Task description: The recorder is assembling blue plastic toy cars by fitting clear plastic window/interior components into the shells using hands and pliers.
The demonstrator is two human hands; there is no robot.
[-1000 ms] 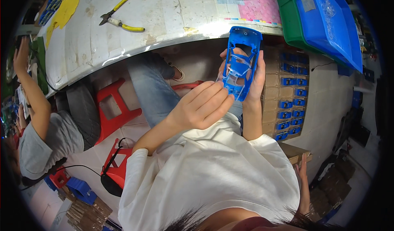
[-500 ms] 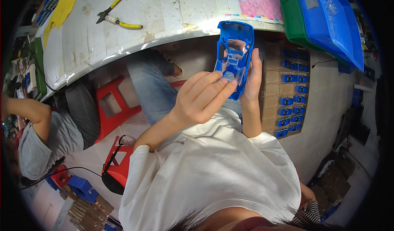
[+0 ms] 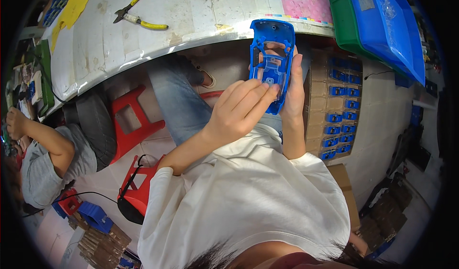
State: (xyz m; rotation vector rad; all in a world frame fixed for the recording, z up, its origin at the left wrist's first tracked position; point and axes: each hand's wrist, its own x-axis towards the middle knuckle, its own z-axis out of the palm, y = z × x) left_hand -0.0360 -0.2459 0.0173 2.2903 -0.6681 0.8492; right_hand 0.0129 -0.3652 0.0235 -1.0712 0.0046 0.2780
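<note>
A blue toy car body shell (image 3: 272, 28), its hollow inside facing up, is held just past the near edge of the table. My right hand (image 3: 295, 89) is closed round its right side, with fingers passing behind it and showing through the openings. Inside the shell sits a clear plastic window piece (image 3: 270, 73). My left hand (image 3: 236, 109) reaches in from the left, its fingertips closed on the near end of that clear piece. The fingers partly hide where the piece meets the shell.
On the white table (image 3: 191, 15) lie yellow-handled cutting pliers (image 3: 128, 15). Blue (image 3: 387, 25) and green bins (image 3: 340, 20) stand at the right. Below them, a cardboard tray (image 3: 318, 97) holds several blue car parts. At left, a person (image 3: 57, 149) works near a red stool (image 3: 136, 120).
The clear piece sits lower inside the shell, with my left fingertips further in. The shell has shifted slightly away. The neighbouring person's hand has come into view.
</note>
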